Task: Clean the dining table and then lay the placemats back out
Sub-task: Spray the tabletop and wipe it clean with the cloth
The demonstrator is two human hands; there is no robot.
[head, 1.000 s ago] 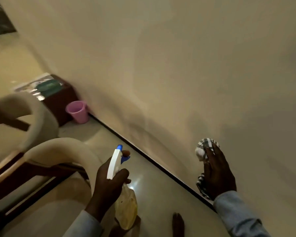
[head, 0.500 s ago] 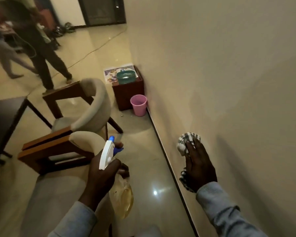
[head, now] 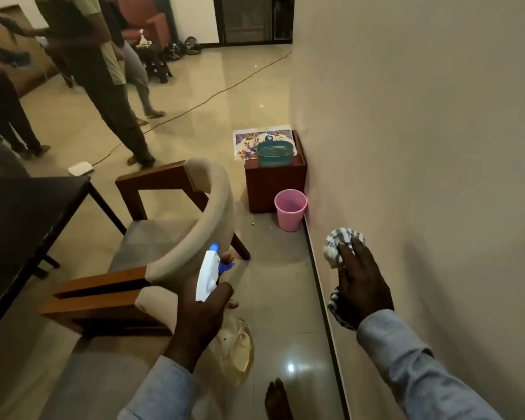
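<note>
**Two hands, each holding a cleaning item, beside a plain wall**

Left hand: fingers curled tight round the neck of a spray bottle. Head of moulded white plastic with a blue nozzle tip and blue trigger; one fingertip lies by the trigger. Body below the fist is translucent, soft-sided, yellowish, partly hidden by the hand.

Right hand: fingers long and nearly straight, laid over a checked cloth and pressing it flat-handed against the wall. Cloth is woven, dark-and-white check, bunched into a rounded wad above the fingertips, with a loose end hanging below the palm. Whether the thumb pinches it cannot be told. Both sleeves are pale blue shirt fabric.

Wall: matt cream paint, smooth, edged at the floor by a thin dark skirting strip.

Dining table: dark, flat top with a square corner, at far left, well apart from both hands.

Chairs: two, curved cream upholstered backs on squared brown wooden frames, between table and hands.

Pink bucket: smooth tapered plastic, round, on the floor against the wall.

Wooden cube stand: reddish brown, just behind the bucket. On it, a teal ribbed plastic basket and floral-printed placemats lying flat, overhanging the far edge.

Floor: glossy beige tile, a thin cable crossing it. Several people stand at upper left.
</note>
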